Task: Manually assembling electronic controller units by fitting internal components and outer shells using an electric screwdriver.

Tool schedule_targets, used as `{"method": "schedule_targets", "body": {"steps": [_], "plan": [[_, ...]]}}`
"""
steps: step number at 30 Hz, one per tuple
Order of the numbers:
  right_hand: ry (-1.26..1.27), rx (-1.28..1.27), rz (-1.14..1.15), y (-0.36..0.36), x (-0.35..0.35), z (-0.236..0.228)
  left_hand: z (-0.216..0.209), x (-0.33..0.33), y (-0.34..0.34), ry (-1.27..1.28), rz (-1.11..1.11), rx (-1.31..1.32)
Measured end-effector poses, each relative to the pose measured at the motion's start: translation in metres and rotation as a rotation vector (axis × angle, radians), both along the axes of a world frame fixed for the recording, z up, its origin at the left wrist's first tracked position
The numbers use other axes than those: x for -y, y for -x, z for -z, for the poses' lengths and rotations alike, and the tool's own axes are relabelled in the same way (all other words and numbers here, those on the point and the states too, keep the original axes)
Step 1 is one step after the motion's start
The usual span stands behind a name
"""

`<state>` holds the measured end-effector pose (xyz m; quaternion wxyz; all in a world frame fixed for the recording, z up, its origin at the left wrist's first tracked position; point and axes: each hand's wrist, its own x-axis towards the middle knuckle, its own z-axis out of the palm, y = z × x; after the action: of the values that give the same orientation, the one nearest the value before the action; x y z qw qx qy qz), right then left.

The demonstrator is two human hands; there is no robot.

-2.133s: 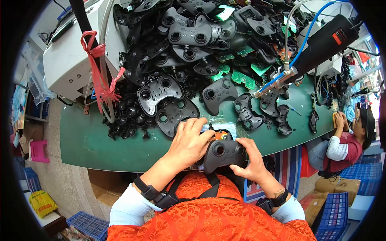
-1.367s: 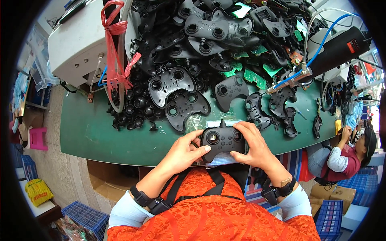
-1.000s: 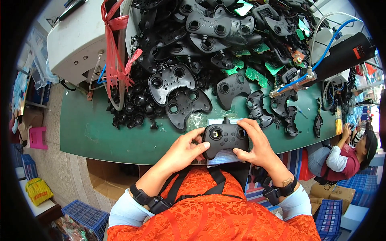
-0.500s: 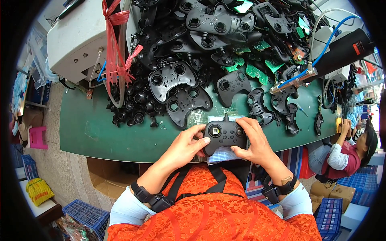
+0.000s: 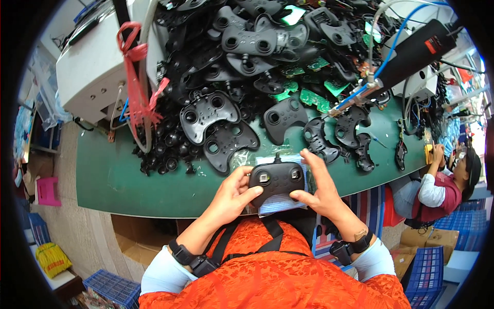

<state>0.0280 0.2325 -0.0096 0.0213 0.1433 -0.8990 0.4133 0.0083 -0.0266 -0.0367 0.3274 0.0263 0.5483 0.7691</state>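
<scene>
Head view, left: black thumbstick caps (image 5: 167, 149) heaped on the green bench (image 5: 118, 185).
Left hand (image 5: 229, 196): curled round the left end of a black gamepad (image 5: 279, 181) — thumb on its face.
Gamepad: face up over a blue-and-white cloth (image 5: 280, 205), stick holes uncovered.
Right hand (image 5: 321, 193): spread wide, thumb at the gamepad's lower right — index finger apart from it.
Bench right: black controller shells (image 5: 318, 140) beyond that hand.

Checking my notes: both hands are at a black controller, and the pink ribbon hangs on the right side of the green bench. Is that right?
Not quite: the pink ribbon hangs on the left side of the green bench, as the head view shows. The left hand and right hand are indeed at a black controller.
</scene>
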Motion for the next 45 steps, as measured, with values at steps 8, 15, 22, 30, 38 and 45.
{"method": "schedule_targets", "body": {"steps": [8,15,22,30,38,45], "plan": [[0.466,0.620,0.173,-0.014,0.005,-0.015,0.008,0.004,0.001,-0.133,-0.080,-0.036],[0.386,0.558,0.161,-0.011,0.004,-0.018,0.003,0.008,0.004,-0.036,-0.032,-0.013],[-0.195,0.069,0.162,-0.010,0.008,-0.018,-0.014,0.001,0.008,0.129,0.007,0.034],[-0.205,-0.005,-0.190,0.022,0.014,-0.016,-0.023,0.007,0.010,0.078,0.176,-0.066],[-0.007,0.118,-0.127,0.028,0.013,-0.021,-0.021,0.007,0.011,0.222,0.205,-0.101],[0.234,0.031,0.251,0.009,-0.012,-0.022,-0.034,0.015,0.013,0.697,-0.002,-0.582]]}}
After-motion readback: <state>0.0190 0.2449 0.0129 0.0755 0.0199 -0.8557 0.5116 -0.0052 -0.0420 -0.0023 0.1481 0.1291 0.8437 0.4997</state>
